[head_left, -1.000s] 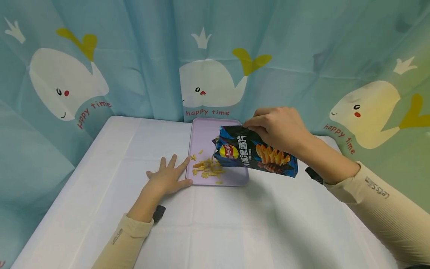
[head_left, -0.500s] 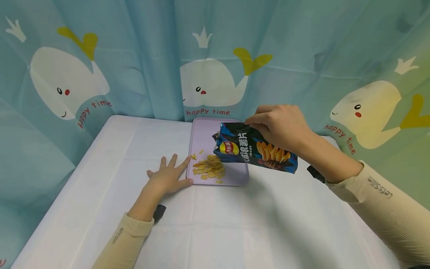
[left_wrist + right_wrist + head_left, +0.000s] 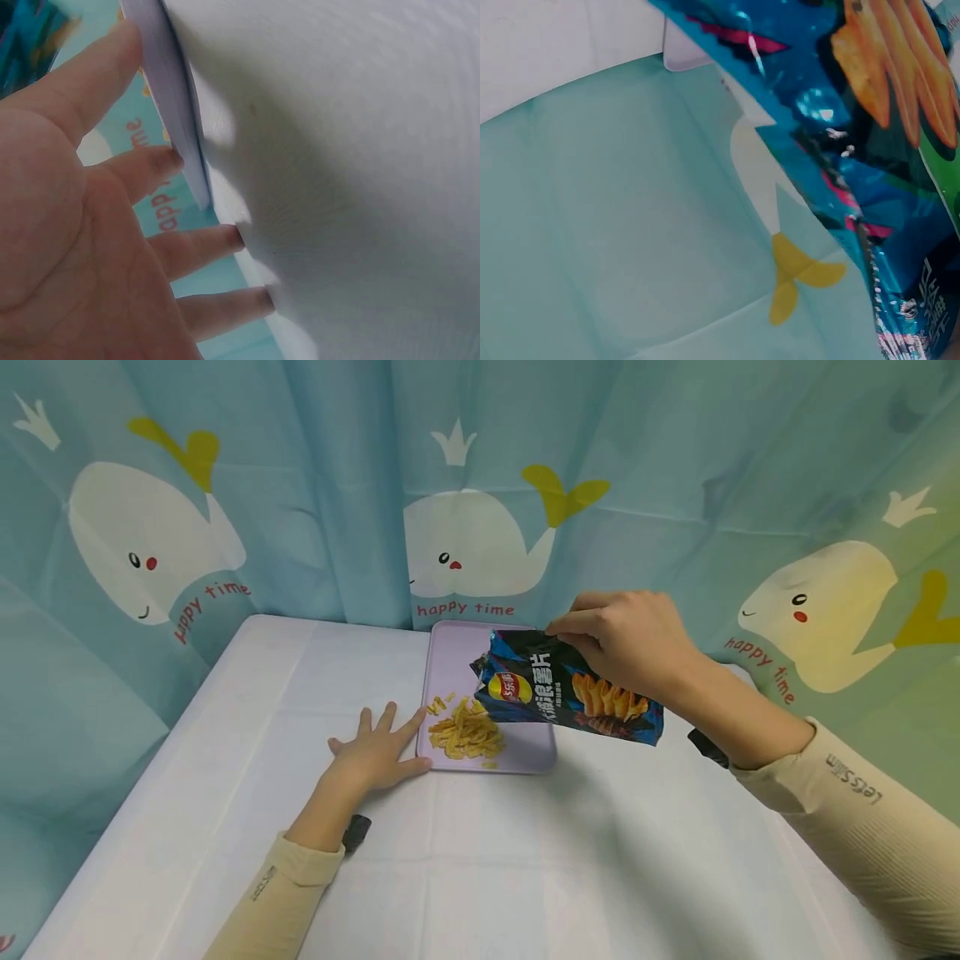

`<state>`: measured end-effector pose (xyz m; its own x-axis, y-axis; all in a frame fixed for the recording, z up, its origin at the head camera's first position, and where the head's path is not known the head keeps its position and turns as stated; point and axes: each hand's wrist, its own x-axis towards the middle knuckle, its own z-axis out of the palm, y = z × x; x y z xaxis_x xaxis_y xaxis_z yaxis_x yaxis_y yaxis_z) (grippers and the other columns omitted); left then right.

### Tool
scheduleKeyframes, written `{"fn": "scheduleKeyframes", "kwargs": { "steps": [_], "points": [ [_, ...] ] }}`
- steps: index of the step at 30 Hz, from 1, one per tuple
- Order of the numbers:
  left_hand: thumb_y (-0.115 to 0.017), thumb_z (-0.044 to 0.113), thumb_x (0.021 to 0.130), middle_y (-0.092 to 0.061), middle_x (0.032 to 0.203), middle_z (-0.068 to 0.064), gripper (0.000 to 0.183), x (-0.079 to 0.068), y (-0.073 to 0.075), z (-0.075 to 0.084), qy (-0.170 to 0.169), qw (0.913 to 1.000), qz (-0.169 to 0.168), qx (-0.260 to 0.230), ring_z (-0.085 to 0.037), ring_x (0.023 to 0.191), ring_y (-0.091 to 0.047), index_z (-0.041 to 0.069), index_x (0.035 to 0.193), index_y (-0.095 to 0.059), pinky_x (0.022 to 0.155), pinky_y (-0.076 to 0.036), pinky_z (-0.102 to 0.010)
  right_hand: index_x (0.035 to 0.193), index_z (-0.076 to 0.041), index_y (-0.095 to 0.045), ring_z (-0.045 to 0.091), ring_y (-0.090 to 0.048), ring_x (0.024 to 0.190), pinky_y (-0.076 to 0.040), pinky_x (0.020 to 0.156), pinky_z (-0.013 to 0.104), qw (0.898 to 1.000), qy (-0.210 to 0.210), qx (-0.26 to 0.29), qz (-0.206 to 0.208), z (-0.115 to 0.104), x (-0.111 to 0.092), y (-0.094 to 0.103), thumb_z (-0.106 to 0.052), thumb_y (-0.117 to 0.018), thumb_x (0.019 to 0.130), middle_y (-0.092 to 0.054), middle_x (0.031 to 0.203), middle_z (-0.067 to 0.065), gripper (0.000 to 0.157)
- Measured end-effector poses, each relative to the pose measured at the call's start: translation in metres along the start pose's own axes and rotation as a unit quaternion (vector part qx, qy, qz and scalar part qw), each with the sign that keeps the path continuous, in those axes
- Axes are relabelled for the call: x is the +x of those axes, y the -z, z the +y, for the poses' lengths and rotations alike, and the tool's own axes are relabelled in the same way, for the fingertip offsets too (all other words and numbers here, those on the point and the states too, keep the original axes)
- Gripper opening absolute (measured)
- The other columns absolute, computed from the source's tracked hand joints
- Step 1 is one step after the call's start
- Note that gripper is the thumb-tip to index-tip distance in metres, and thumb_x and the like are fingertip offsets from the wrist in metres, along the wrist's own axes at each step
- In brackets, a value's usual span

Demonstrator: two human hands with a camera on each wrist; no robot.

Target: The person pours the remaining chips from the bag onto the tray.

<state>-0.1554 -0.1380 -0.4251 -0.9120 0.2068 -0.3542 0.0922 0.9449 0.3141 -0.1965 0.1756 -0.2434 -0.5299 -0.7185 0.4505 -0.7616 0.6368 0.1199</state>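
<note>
A dark blue and black chip bag (image 3: 562,689) hangs tilted over the lilac tray (image 3: 525,752), its torn mouth toward the left. My right hand (image 3: 626,639) pinches the bag by its upper edge. Beneath the mouth, a heap of yellow ridged potato chips (image 3: 467,731) lies on the tray's near left part. With fingers spread, my left hand (image 3: 367,760) touches the tray's left rim with thumb and index finger; the other fingertips rest on the table, as the left wrist view also shows. Close up, the bag (image 3: 840,112) fills the right wrist view's upper right.
A white cloth covers the table (image 3: 480,868). Behind it hangs a light blue curtain (image 3: 337,485) printed with whales, and the tray's far end lies near this curtain.
The chip heap on the tray has grown taller and wider. My right hand and the bag have risen slightly. My left hand stays put at the tray's rim.
</note>
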Motion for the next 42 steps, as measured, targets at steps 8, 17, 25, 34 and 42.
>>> {"fn": "scheduleKeyframes", "kwargs": {
  "steps": [8,17,25,34,42],
  "points": [
    [-0.057,0.061,0.093,-0.008,0.166,-0.023,0.084,0.001,-0.001,-0.001,0.000,1.0000,-0.002,0.003,-0.056,0.147,0.000,0.029,0.160,-0.019,0.094,-0.014,-0.089,0.097,-0.019,-0.081,0.013,-0.054,0.050,-0.037,0.040,0.029,1.000,0.001,-0.012,-0.021,-0.005,0.006,0.004,-0.014,-0.074,0.090,-0.067,0.076,-0.003,0.011],
    [-0.057,0.061,0.093,-0.008,0.166,-0.023,0.083,0.001,-0.002,-0.004,0.001,1.0000,0.003,0.002,-0.056,0.147,0.000,0.029,0.160,-0.020,0.094,-0.013,-0.089,0.097,-0.020,-0.082,0.016,-0.058,0.054,-0.039,0.040,0.031,0.998,-0.001,-0.021,-0.058,-0.012,0.014,0.002,-0.012,-0.070,0.092,-0.065,0.075,-0.003,0.015],
    [-0.057,0.061,0.093,-0.008,0.165,-0.024,0.084,0.000,-0.003,-0.004,-0.009,0.9999,0.005,-0.002,-0.057,0.147,-0.001,0.028,0.160,-0.020,0.092,-0.014,-0.090,0.100,-0.023,-0.081,0.018,-0.061,0.057,-0.037,0.038,0.032,0.996,0.018,-0.040,-0.074,-0.022,0.026,0.000,-0.012,-0.069,0.094,-0.066,0.078,-0.002,0.017],
    [-0.058,0.061,0.093,-0.008,0.165,-0.023,0.084,-0.001,-0.002,-0.002,-0.007,0.9999,0.006,-0.008,-0.056,0.147,0.000,0.029,0.160,-0.020,0.094,-0.012,-0.089,0.097,-0.023,-0.081,0.019,-0.066,0.063,-0.043,0.040,0.035,0.995,0.034,-0.040,-0.080,-0.026,0.032,0.000,-0.012,-0.066,0.095,-0.069,0.081,-0.002,0.019],
    [-0.057,0.060,0.093,-0.009,0.165,-0.024,0.083,0.000,0.000,-0.001,-0.012,0.9999,0.010,-0.003,-0.057,0.147,-0.001,0.028,0.160,-0.021,0.093,-0.013,-0.090,0.098,-0.020,-0.082,0.020,-0.067,0.063,-0.044,0.041,0.036,0.996,0.030,-0.042,-0.069,-0.020,0.030,0.007,-0.013,-0.071,0.092,-0.070,0.082,-0.001,0.014]
  ]
}}
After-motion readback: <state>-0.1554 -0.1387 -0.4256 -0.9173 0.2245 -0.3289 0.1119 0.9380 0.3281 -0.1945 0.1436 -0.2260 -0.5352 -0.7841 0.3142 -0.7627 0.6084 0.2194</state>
